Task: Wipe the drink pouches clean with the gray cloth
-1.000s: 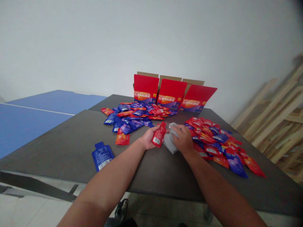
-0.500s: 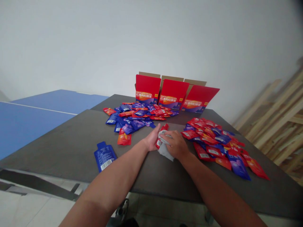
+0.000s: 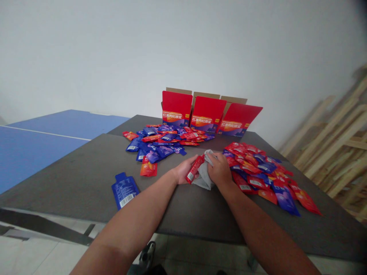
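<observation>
My left hand [image 3: 182, 170] is closed around a red pouch [image 3: 195, 169], which tilts with its narrow top toward the upper right and shows a barcode near its lower end. My right hand [image 3: 219, 168] grips a light grey cloth [image 3: 204, 177]. The cloth is bunched at the pouch's top end and hangs down beside it. Both hands are above the near middle of the dark table [image 3: 183, 214]. To the left, a single blue pouch [image 3: 125, 190] lies flat with its printed back up, close to my left forearm.
A pile of red and blue pouches [image 3: 163, 143] lies beyond my left hand, another pile [image 3: 258, 168] to the right. Behind stand three red cartons [image 3: 208, 112] with raised flaps. A blue table [image 3: 51, 139] adjoins on the left; wooden slats [image 3: 344, 152] lean at the right.
My right hand has moved the cloth from the pouch's face up to its top end. The pouch now leans more to the right, and more of its front shows.
</observation>
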Action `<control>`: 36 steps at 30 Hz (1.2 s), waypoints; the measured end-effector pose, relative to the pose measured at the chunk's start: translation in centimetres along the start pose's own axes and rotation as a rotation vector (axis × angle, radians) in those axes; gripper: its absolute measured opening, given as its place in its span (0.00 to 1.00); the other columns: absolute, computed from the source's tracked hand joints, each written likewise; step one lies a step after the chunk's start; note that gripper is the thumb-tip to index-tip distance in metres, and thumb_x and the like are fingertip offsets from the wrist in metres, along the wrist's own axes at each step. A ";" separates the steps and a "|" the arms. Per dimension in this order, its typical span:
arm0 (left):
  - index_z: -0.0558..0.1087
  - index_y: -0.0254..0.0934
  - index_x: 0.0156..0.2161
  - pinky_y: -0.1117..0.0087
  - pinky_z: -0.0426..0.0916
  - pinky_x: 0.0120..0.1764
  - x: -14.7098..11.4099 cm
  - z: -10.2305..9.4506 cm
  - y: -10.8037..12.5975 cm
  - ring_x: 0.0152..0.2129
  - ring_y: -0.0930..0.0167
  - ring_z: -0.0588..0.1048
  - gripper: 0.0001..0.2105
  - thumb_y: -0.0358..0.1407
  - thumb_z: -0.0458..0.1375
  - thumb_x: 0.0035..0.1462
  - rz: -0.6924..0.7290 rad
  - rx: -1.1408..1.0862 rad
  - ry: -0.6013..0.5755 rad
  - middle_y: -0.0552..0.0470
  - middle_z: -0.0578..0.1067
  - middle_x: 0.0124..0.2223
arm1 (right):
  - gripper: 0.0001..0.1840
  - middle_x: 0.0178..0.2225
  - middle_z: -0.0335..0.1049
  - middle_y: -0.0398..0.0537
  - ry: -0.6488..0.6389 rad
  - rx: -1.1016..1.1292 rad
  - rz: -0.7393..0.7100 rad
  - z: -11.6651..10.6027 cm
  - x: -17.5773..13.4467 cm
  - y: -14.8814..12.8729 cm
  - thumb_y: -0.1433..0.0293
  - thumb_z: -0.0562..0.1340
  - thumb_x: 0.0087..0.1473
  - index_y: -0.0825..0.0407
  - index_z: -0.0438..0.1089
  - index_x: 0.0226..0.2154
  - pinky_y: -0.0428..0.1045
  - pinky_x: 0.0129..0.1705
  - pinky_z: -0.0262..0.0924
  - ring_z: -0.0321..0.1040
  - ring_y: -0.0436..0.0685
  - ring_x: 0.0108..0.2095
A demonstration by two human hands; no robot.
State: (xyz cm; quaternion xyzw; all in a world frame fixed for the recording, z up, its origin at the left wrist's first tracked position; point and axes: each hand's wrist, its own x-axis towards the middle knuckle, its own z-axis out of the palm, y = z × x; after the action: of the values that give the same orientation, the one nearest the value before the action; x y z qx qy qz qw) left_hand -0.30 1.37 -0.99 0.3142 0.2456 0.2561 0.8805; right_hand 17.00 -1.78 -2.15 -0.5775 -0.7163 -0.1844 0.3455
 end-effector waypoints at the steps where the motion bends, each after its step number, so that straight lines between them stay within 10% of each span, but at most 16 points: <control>1: 0.72 0.33 0.32 0.75 0.58 0.17 0.0 0.0 0.2 0.14 0.75 0.66 0.17 0.46 0.52 0.60 -0.005 -0.016 -0.009 0.50 0.71 0.22 | 0.23 0.42 0.67 0.56 -0.004 -0.001 0.021 0.0 0.0 0.2 0.77 0.56 0.51 0.53 0.71 0.50 0.55 0.46 0.59 0.61 0.61 0.44; 14: 0.72 0.32 0.30 0.70 0.66 0.23 0.8 -1.0 0.9 0.19 0.68 0.72 0.19 0.49 0.53 0.57 -0.028 -0.150 0.126 0.48 0.72 0.21 | 0.21 0.45 0.71 0.47 -0.151 0.198 -0.579 -1.6 -1.1 -3.9 0.76 0.58 0.54 0.43 0.72 0.49 0.54 0.47 0.58 0.62 0.57 0.44; 28: 0.73 0.32 0.36 0.67 0.69 0.34 0.6 1.0 -0.5 0.25 0.66 0.76 0.18 0.47 0.52 0.60 -0.020 -0.043 -0.046 0.45 0.77 0.28 | 0.24 0.45 0.68 0.54 -0.053 0.077 -0.121 -0.4 -0.4 -2.1 0.77 0.57 0.52 0.50 0.70 0.52 0.55 0.47 0.59 0.61 0.61 0.45; 36: 0.70 0.32 0.31 0.75 0.55 0.16 0.6 -0.6 0.3 0.13 0.76 0.63 0.22 0.52 0.52 0.57 -0.083 -0.049 -0.005 0.51 0.67 0.19 | 0.22 0.42 0.68 0.56 -0.101 -0.028 0.039 0.8 -0.4 0.6 0.76 0.57 0.50 0.52 0.71 0.48 0.54 0.45 0.59 0.62 0.61 0.42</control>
State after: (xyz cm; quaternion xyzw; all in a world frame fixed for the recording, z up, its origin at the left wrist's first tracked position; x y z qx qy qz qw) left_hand -0.33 2.16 -1.34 0.2826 0.2497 0.2245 0.8985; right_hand 17.39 -1.36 -3.07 -0.6049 -0.7187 -0.1584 0.3042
